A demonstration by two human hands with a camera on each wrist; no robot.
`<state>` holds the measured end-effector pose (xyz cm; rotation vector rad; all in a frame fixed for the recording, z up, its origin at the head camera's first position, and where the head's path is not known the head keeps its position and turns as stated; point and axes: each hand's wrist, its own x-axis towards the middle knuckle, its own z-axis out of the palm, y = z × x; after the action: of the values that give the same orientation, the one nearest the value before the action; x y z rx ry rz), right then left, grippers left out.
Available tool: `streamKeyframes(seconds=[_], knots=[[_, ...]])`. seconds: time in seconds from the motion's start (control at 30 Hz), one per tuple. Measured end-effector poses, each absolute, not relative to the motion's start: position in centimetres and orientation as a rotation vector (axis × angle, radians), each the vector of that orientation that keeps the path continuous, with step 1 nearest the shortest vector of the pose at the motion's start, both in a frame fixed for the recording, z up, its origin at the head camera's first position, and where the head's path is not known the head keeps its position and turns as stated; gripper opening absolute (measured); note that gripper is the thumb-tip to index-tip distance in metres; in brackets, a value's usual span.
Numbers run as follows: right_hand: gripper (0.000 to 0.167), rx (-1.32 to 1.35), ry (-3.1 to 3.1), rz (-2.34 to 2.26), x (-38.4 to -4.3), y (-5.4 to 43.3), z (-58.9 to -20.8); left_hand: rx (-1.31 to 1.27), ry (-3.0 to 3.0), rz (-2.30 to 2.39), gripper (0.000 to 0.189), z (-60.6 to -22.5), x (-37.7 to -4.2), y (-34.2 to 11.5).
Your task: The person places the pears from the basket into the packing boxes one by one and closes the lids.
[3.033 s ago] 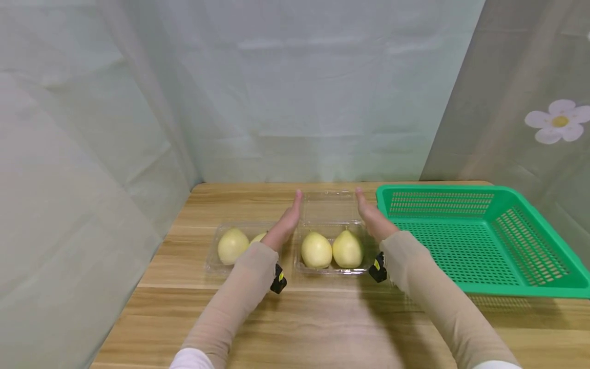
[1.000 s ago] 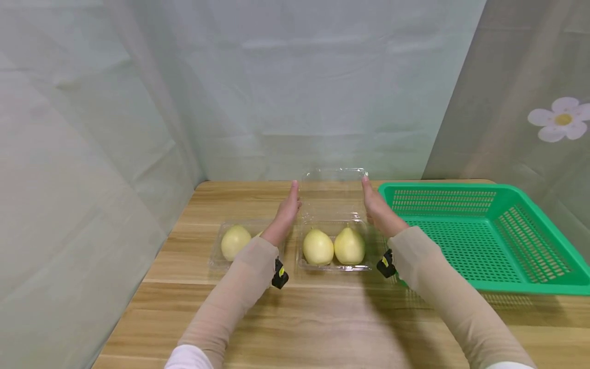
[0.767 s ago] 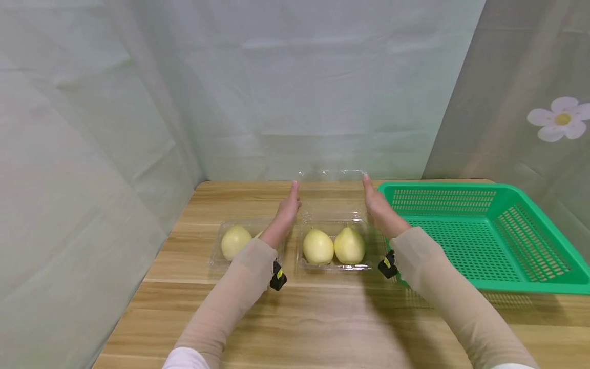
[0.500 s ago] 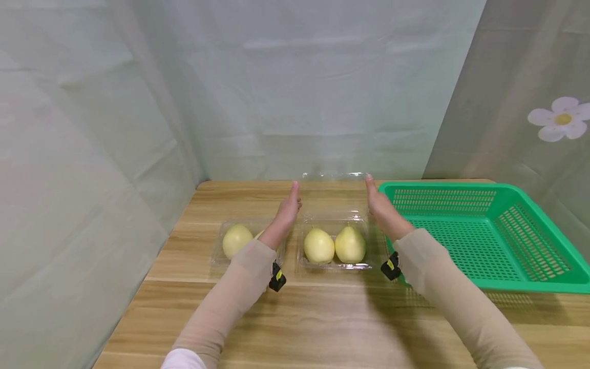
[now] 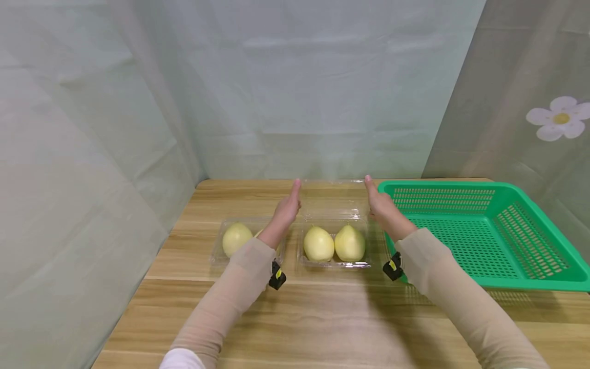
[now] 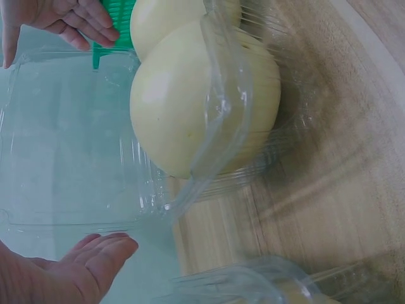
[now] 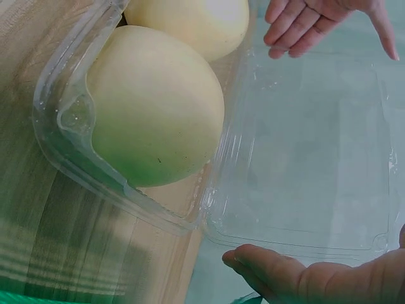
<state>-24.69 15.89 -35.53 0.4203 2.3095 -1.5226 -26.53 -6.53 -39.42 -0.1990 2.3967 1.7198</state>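
A clear plastic clamshell box (image 5: 334, 265) stands mid-table with two yellow-green pears (image 5: 319, 245) side by side in its base. Its transparent lid (image 5: 332, 197) is up, leaning back behind the fruit. My left hand (image 5: 287, 207) is at the lid's left side, palm inward, fingers nearly straight. Opposite it, my right hand (image 5: 381, 207) is at the lid's right edge with thumb raised. In the left wrist view the lid (image 6: 69, 139) spans between both palms, and neither hand (image 7: 304, 275) curls round it.
Left of the box sits another clear container (image 5: 216, 251) with a pear (image 5: 237, 239) in it, plus one partly hidden by my left forearm. A green plastic basket (image 5: 461, 251) stands on the right, close to my right forearm. Pale curtains (image 5: 322, 92) hang behind the wooden table (image 5: 313, 318).
The lid stood higher about a second ago and has since tipped backward and down. My right hand has shifted slightly right; the left has barely moved. The pears stay in place.
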Motion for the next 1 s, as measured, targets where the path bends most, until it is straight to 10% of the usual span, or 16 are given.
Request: streamKeyframes(seconds=[1.0], knots=[[0.092, 0.41, 2.332, -1.481, -22.4, 15.7, -34.9, -0.244, 2.294, 1.584, 0.092, -37.9, -24.8, -7.4]])
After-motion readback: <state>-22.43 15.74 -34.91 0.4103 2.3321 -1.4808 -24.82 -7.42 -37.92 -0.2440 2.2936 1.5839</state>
